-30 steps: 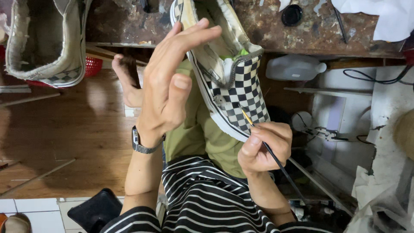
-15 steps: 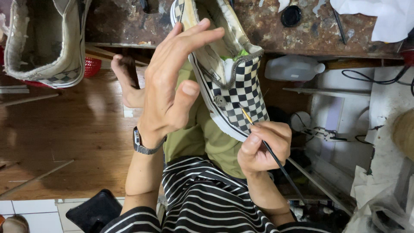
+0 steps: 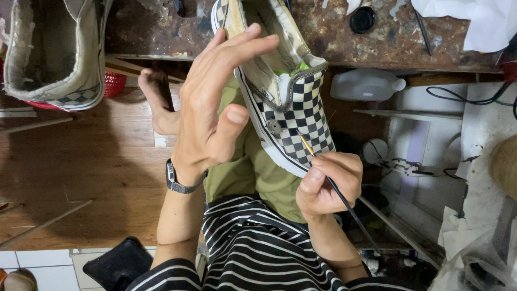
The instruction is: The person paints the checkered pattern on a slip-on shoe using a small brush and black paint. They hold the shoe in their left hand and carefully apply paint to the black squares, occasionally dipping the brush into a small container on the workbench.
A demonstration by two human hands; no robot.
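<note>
A black-and-white checkered slip-on shoe (image 3: 301, 116) leans against the rusty workbench edge (image 3: 344, 51) in front of me. My left hand (image 3: 215, 108) is spread open beside its left side, the fingertips reaching the shoe's upper rim. My right hand (image 3: 326, 183) pinches a thin paintbrush (image 3: 328, 180) with a dark handle and yellowish ferrule. The brush tip touches the checkered side near a small grey blob of paint (image 3: 273, 126). A watch (image 3: 180, 183) sits on my left wrist.
A second checkered shoe (image 3: 54, 54) rests at the upper left over a red basket (image 3: 116, 83). A white plastic jug (image 3: 366, 85), cables and white cloth lie on the right. A black lid (image 3: 362, 19) sits on the bench. My bare foot (image 3: 159, 102) rests on the wooden floor.
My left hand's fingers have shifted slightly against the shoe's rim. The brush tip stays on the checkered side; little else has moved.
</note>
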